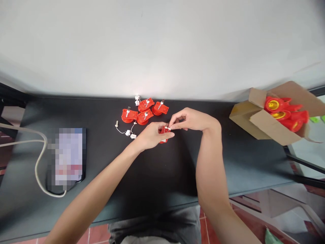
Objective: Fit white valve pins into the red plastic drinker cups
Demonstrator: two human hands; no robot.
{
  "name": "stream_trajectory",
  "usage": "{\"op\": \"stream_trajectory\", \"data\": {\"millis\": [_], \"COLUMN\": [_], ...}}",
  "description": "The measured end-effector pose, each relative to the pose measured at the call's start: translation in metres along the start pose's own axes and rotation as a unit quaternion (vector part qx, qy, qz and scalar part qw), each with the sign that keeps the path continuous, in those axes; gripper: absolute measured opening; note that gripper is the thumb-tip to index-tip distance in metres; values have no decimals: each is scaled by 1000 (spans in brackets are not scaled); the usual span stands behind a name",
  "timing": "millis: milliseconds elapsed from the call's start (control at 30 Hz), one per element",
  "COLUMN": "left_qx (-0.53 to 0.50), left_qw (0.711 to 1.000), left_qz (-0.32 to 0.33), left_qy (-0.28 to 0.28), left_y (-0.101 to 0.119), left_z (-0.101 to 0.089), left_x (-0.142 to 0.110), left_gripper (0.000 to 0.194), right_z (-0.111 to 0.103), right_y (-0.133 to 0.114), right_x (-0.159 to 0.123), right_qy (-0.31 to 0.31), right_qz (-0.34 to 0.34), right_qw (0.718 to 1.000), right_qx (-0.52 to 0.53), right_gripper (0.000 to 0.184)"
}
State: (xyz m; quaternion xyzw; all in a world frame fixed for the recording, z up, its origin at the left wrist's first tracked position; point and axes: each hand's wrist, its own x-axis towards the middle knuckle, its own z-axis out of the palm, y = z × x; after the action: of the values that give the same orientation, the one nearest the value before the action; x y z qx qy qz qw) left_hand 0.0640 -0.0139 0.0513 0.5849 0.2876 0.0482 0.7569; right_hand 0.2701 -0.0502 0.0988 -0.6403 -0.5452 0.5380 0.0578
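Note:
My left hand (152,136) and my right hand (189,120) meet above the black tabletop (165,176), both gripping a small red plastic part (164,139). The fingers hide most of that part, though a bit of white shows on it. Several similar red round parts with metal pins (145,112) lie just beyond my hands. Nearer my left hand, a thin white wire with small white connectors (129,133) lies on the table, ending in a metal pin. Another small white piece (137,100) sits at the far edge.
A cardboard box (264,118) with open flaps, holding red parts with gold centres (279,110), stands at the table's right end. A blurred flat object (66,158) and a beige cable (42,159) lie at the left. A white wall rises behind the table.

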Motion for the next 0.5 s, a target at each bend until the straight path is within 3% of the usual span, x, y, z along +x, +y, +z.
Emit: {"op": "stream_trajectory", "data": {"millis": [500], "left_qx": [59], "left_qw": [998], "left_qz": [17], "left_qy": [-12], "left_y": [0], "left_z": [0], "left_x": [-1], "left_gripper": [21], "right_z": [1], "right_y": [-14], "right_x": [-6], "right_qy": [-16], "right_qz": [42], "right_qw": [999], "right_qx": [-24], "right_gripper": [19]}}
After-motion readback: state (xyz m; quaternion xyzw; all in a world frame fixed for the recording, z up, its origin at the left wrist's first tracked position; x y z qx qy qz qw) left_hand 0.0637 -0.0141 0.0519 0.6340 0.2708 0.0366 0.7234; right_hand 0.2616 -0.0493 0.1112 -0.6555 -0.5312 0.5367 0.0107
